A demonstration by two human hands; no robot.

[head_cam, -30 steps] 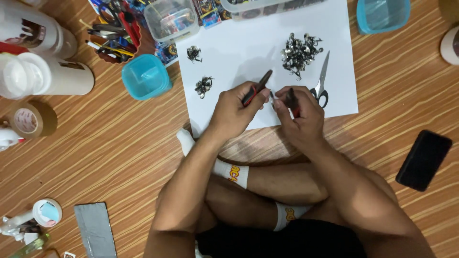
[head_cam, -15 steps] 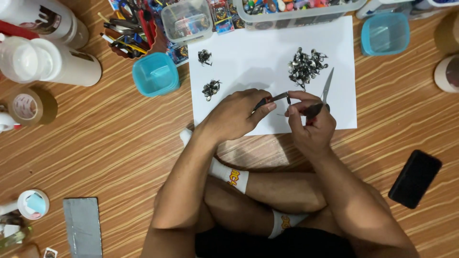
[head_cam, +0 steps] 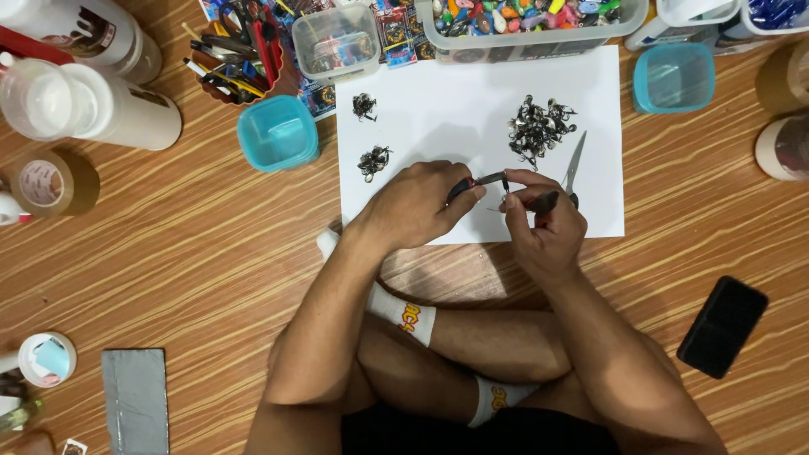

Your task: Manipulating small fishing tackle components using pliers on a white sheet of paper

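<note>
My left hand [head_cam: 421,206] grips small pliers [head_cam: 480,181] with red and black handles over a white sheet of paper [head_cam: 447,109]. My right hand [head_cam: 543,223] holds a second dark-handled tool, its tip meeting the pliers' jaws at a tiny metal piece. A large pile of small metal clasps [head_cam: 539,128] lies just beyond my right hand. Two smaller clusters [head_cam: 373,160] [head_cam: 364,105] lie on the paper's left side. Scissors [head_cam: 573,164] rest on the paper beside my right hand.
Two teal plastic tubs [head_cam: 278,133] [head_cam: 674,77], a clear box [head_cam: 337,40], a bin of coloured pieces [head_cam: 531,21], a pen holder [head_cam: 240,59], white bottles [head_cam: 93,101], tape rolls [head_cam: 46,181], a grey sheet [head_cam: 135,400] and a black phone [head_cam: 722,326] lie on the wood floor.
The view has shifted so the paper and hands sit lower in the frame. My hands stay together, with the tools' tips brought closer to each other.
</note>
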